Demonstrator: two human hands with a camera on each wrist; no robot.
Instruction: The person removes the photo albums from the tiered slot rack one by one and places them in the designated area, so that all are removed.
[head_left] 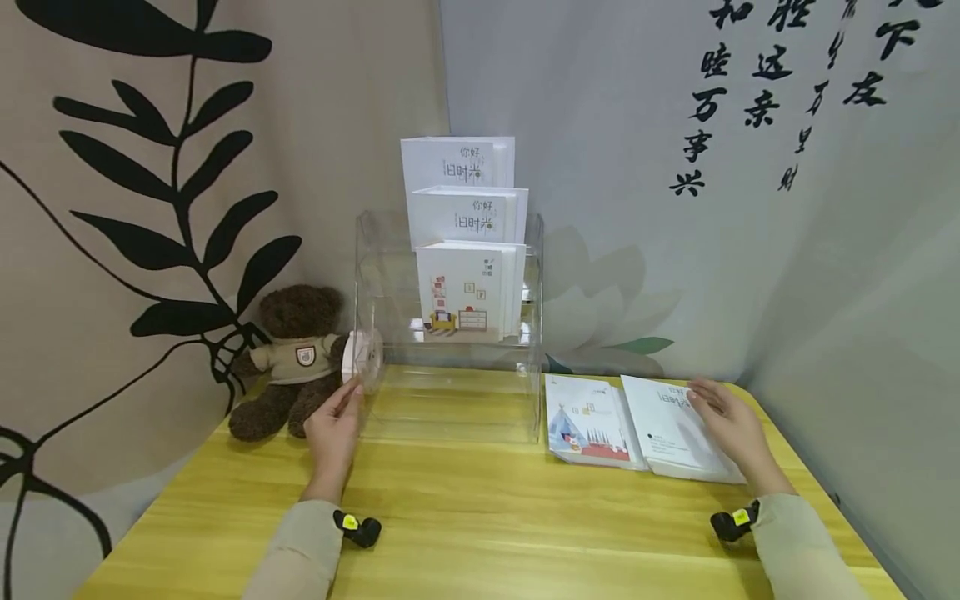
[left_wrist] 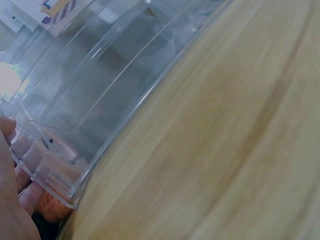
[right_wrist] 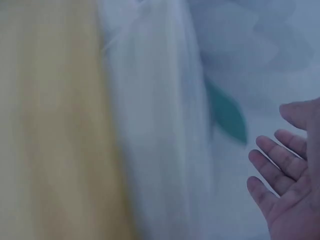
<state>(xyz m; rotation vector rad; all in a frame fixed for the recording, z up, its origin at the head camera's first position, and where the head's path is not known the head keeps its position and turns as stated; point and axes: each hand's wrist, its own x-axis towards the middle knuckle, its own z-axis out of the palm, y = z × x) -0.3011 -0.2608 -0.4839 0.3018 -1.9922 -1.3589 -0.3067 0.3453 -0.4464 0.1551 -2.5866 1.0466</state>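
Note:
A clear tiered display rack (head_left: pixel 457 392) stands on the table, with white illustrated notebooks (head_left: pixel 461 292) stacked in steps on its upper tiers. My left hand (head_left: pixel 333 433) grips the rack's left side edge. In the left wrist view, the thumb (left_wrist: pixel 7 127) and fingers lie on either side of the clear panel. On the right lie two side-by-side piles of notebooks, one with a tent picture (head_left: pixel 588 421) and one mostly white (head_left: pixel 678 429). My right hand (head_left: pixel 731 425) is over the white pile's right side, fingers spread; contact is unclear. The right wrist view shows its palm (right_wrist: pixel 295 200) holding nothing.
A brown teddy bear (head_left: pixel 292 358) sits left of the rack, beside a white round object (head_left: pixel 362 357) partly behind the clear side. The wooden table (head_left: pixel 525 525) meets fabric walls (head_left: pixel 600 125) at the back and right.

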